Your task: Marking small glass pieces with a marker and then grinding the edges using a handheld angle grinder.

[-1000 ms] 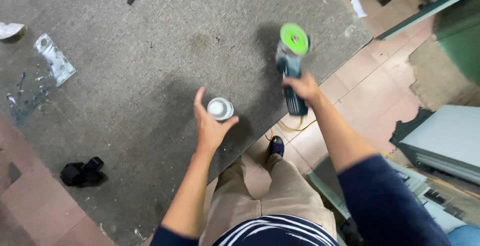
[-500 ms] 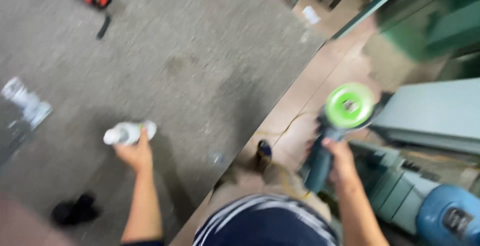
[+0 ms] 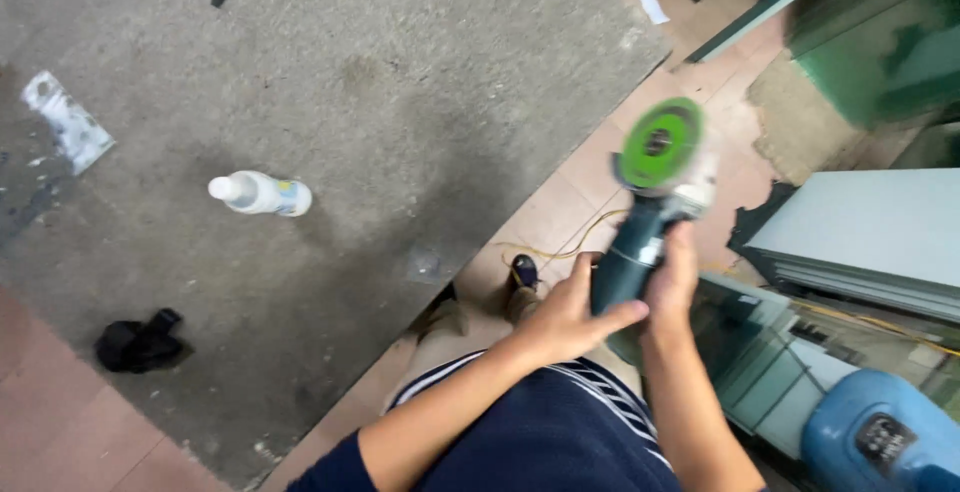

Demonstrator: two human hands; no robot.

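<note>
A white bottle [image 3: 260, 194] with a pale label lies on its side on the grey slab [image 3: 330, 72], well apart from both hands; a crumpled white wrapper [image 3: 68, 124] lies near the slab's left edge, a black rag [image 3: 138, 342] lower left. The right hand [image 3: 672, 282] has its fingers wrapped round the angle grinder [image 3: 640, 242], green disc [image 3: 658, 142] uppermost; the left hand [image 3: 565, 314] touches its body, fingers partly curled. Motion blur softens the grinder. Half a second earlier the left hand held the bottle.
</note>
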